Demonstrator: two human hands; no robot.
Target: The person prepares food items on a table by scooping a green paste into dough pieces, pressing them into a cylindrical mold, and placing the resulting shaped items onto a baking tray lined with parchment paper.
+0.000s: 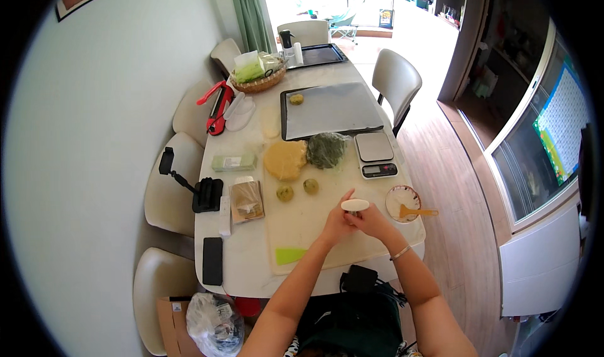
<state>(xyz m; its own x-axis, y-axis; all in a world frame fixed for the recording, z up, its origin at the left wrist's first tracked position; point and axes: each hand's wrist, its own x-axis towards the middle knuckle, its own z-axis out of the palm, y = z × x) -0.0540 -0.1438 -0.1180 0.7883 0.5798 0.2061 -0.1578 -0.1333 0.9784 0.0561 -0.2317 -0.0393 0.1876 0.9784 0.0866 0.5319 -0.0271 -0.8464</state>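
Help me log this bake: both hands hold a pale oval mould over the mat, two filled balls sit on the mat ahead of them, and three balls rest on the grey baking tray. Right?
Not quite. The head view shows one ball on the grey baking tray, not three. The rest stands: left hand and right hand hold the pale oval mould, with two filled balls ahead.

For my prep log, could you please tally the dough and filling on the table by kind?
Yellow dough mass: 1
Green filling mass: 1
Small balls on the mat: 2
Ball on the tray: 1
Pale oval piece held by both hands: 1
Total: 6
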